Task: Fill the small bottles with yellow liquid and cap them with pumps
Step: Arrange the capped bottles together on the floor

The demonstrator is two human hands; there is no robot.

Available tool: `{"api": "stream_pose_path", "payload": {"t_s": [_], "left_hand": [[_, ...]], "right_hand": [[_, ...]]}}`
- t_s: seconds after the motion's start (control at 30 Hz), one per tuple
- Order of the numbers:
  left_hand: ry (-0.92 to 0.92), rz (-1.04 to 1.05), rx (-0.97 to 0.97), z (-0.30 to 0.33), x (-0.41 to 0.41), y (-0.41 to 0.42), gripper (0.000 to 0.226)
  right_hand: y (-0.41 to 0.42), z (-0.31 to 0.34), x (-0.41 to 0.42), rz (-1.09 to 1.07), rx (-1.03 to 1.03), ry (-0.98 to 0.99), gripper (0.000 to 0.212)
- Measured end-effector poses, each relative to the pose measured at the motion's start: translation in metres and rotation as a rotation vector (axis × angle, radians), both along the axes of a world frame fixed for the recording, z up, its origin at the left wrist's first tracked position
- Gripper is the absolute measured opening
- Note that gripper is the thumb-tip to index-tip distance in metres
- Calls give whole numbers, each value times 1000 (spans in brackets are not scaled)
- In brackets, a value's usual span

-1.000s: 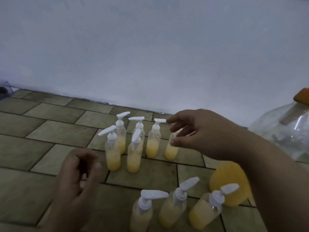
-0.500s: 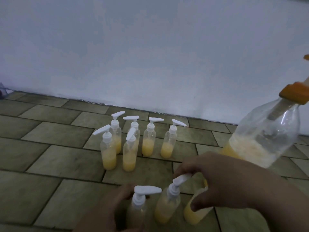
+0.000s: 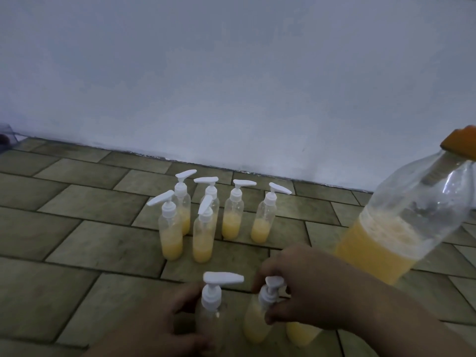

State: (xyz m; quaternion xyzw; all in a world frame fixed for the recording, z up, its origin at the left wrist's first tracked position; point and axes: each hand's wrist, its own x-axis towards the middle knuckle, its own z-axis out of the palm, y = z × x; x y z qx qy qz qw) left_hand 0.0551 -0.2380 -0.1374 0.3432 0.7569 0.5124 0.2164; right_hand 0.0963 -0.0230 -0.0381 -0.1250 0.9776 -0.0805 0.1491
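**Both hands on near bottles; six capped bottles stand behind**

Tiled olive-brown floor (image 3: 77, 243), pale blue-white wall (image 3: 231, 73) at 12 o'clock.

Left hand (image 3: 164, 331), at 6 o'clock: fingers curled round the body of the near-left clear plastic bottle (image 3: 210, 315), which carries a white pump cap (image 3: 222, 278). How full this bottle is cannot be told.

Centre: cluster of six small clear pump-capped bottles (image 3: 213, 215), upright, each part-filled with yellow liquid (image 3: 171, 249). Two stand in front, four in a row behind, near the wall base. All are apart from the hands.

Right hand (image 3: 306, 287), at 5 o'clock: fingers bent over the white pump head (image 3: 274, 282) of the near-middle bottle (image 3: 257, 323), thumb below against its collar, pinching it. A third near bottle (image 3: 301, 333) is mostly hidden under this hand; only its yellow base shows.

At 3 o'clock: large clear plastic bottle (image 3: 412, 217) with orange cap (image 3: 461, 143), tilted toward the upper right, lower part holding yellow liquid. It stands beside the right forearm; contact cannot be told.
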Motion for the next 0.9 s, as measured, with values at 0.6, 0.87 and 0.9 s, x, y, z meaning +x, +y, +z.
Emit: {"api": "stream_pose_path", "payload": {"t_s": [0.6, 0.87, 0.9], "left_hand": [[207, 521, -38, -23, -40, 91, 43], [271, 565, -47, -28, -46, 103, 43], [268, 564, -44, -28, -46, 104, 44]], "right_hand": [[28, 17, -57, -262, 97, 169, 31], [32, -3, -71, -284, 94, 166, 30], [33, -4, -72, -286, 84, 174, 30]]}}
